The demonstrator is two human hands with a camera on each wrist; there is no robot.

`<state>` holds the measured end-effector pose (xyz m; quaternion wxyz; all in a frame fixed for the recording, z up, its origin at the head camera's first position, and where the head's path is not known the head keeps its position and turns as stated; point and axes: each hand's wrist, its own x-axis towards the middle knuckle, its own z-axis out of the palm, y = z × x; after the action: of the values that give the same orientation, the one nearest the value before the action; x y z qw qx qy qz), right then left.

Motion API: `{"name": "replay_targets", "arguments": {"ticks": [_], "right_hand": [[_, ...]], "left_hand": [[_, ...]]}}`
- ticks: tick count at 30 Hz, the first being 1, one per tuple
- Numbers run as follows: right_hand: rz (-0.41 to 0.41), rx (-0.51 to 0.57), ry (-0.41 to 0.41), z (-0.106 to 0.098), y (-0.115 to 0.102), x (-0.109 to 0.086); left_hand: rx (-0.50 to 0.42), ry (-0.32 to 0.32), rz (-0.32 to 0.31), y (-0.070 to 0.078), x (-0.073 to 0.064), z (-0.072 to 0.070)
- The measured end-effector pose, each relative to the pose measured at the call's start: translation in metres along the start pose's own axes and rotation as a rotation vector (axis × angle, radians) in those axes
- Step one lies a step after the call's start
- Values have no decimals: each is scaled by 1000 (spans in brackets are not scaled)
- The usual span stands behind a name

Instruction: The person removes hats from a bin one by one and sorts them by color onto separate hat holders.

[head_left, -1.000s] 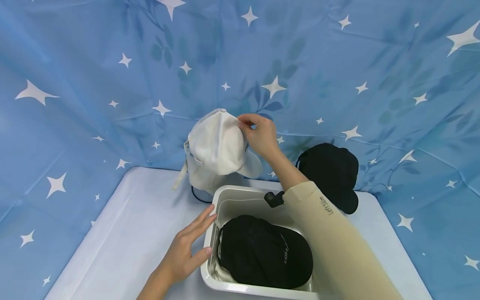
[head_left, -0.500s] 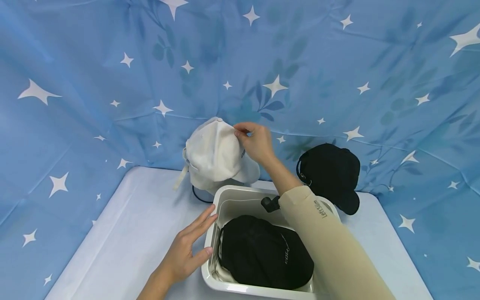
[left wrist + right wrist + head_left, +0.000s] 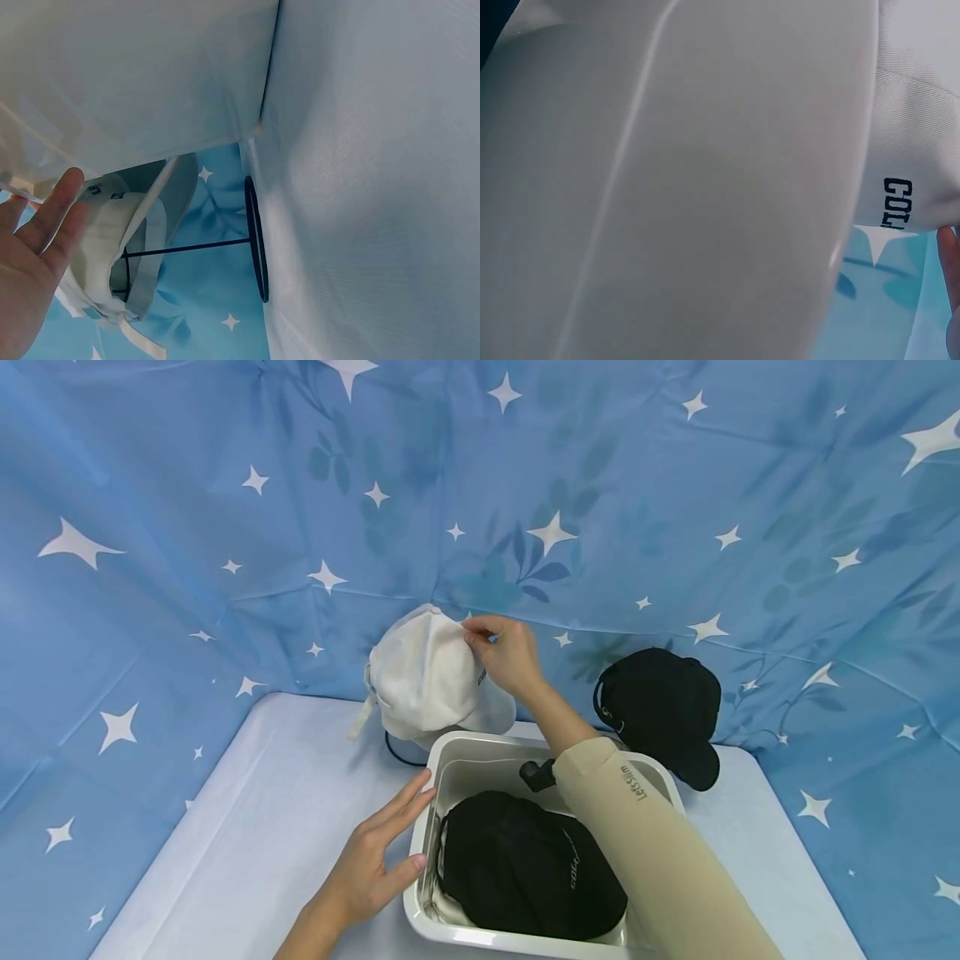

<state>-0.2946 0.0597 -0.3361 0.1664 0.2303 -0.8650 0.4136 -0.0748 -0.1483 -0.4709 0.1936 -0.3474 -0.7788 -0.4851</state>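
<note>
My right hand (image 3: 510, 652) pinches the crown of a white baseball cap (image 3: 420, 672) between thumb and fingers. The cap sits over a black wire stand (image 3: 187, 247) behind the bin. In the left wrist view, pale brims and a dangling strap (image 3: 142, 341) show around the stand; whether a second white cap lies underneath, I cannot tell. Dark letters (image 3: 897, 202) mark the white cloth in the right wrist view. My left hand (image 3: 367, 860), fingers straight, touches the left rim of a white plastic bin (image 3: 487, 937). A black cap (image 3: 510, 860) lies inside the bin.
Another black cap (image 3: 660, 710) stands at the back right, its support hidden. A white-covered table (image 3: 300, 777) carries everything. Blue star-patterned cloth (image 3: 480, 468) hangs close behind. My right sleeve (image 3: 652, 827) crosses over the bin's right side.
My right hand has lowered the white cap, drawing it slightly left, so it sits further down over the stand. The left hand has stayed at the bin's rim.
</note>
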Motion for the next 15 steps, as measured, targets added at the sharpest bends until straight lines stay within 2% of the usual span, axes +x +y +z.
{"name": "replay_targets", "arguments": {"ticks": [15], "right_hand": [[-5, -13, -36, 8, -1, -10]], "left_hand": [[8, 2, 0, 1, 0, 0]]}}
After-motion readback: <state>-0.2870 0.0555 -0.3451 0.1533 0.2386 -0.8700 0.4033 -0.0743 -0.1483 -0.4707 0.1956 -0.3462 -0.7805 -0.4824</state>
